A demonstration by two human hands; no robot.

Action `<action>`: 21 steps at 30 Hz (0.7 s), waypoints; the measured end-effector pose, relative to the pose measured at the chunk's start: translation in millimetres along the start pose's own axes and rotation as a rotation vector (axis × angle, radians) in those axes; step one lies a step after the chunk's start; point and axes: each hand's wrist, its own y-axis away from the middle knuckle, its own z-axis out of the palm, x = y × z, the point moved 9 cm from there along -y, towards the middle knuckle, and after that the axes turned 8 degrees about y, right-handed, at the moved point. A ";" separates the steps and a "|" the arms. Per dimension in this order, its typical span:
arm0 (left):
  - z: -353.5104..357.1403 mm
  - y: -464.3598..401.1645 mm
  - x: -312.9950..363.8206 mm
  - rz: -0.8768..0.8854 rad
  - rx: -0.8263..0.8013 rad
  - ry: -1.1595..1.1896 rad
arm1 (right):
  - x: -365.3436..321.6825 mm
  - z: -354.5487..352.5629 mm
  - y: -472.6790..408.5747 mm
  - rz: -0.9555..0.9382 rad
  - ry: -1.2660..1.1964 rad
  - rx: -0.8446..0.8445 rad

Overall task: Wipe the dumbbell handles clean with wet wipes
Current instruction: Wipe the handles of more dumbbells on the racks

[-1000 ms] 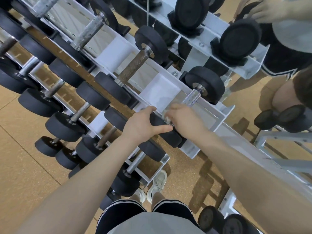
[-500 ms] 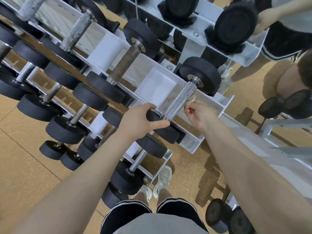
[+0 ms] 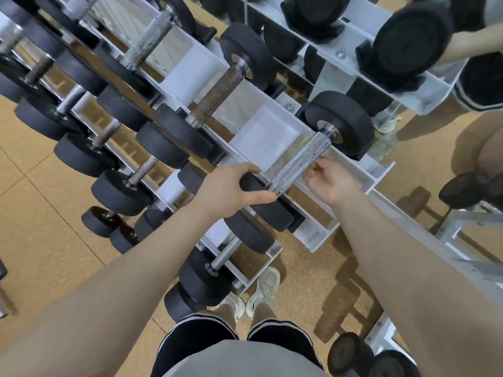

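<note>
1. The dumbbell (image 3: 296, 170) lies on the top shelf of a white rack (image 3: 381, 172), at its right end, with its knurled silver handle (image 3: 298, 165) running from lower left to upper right.
2. The left hand (image 3: 231, 187) grips the near black head of this dumbbell, fingers curled over the top and thumb along the near side.
3. The right hand (image 3: 330, 179) sits just right of the handle, near its middle, with its fingers curled inward. Whether it touches the bar I cannot tell.
4. Something small and pale shows between the right fingertips, but it is too small to tell whether it is a wipe.
5. The far head (image 3: 341, 123) rests against the rack's back rail, next to a mirror.
6. A rusty-handled dumbbell (image 3: 217, 95) lies on the same shelf to the left, well apart.
7. Smaller dumbbells fill the lower shelves.
8. The person's pale shoes (image 3: 262, 291) stand on the tan floor below the rack.
</note>
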 end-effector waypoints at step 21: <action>0.5 -0.2 -2.4 -0.027 -0.036 0.053 | -25.3 -6.4 75.0 -0.593 0.842 0.238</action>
